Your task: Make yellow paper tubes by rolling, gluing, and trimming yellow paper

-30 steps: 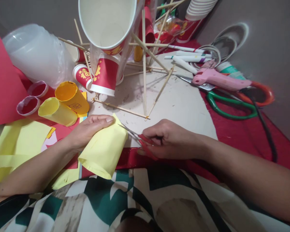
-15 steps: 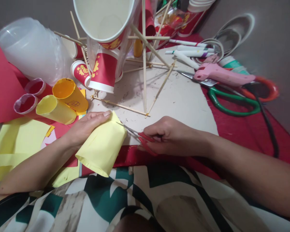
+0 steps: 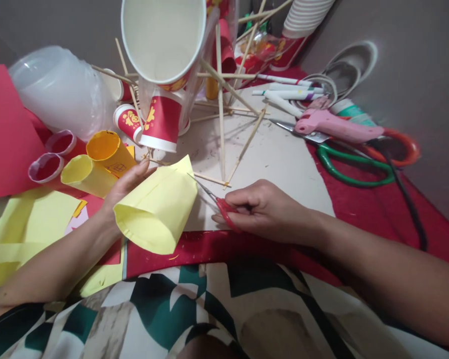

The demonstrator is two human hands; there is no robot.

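A yellow paper tube point(image 3: 157, 204) is held from behind by my left hand point(image 3: 125, 192); its round open end faces down and left, and most of my fingers are hidden behind it. My right hand point(image 3: 262, 207) is closed around the red handles of small scissors point(image 3: 226, 209). Their thin blades touch the tube's upper right edge, where a pointed corner of paper stands up. Just left of my left hand lie a yellow paper cup point(image 3: 86, 174) and an orange one point(image 3: 108, 149).
Behind stand a wooden stick frame point(image 3: 221, 109), red paper cups point(image 3: 162, 119) and a large white-lined cup point(image 3: 162, 40). At right lie green-handled scissors point(image 3: 355, 172), a pink glue gun point(image 3: 336, 124) and markers point(image 3: 292, 93). Yellow paper point(image 3: 30, 214) lies left.
The tube has tilted in my left hand, so its open end shows more. The scissors now meet the paper a little higher. The whole view has shifted slightly.
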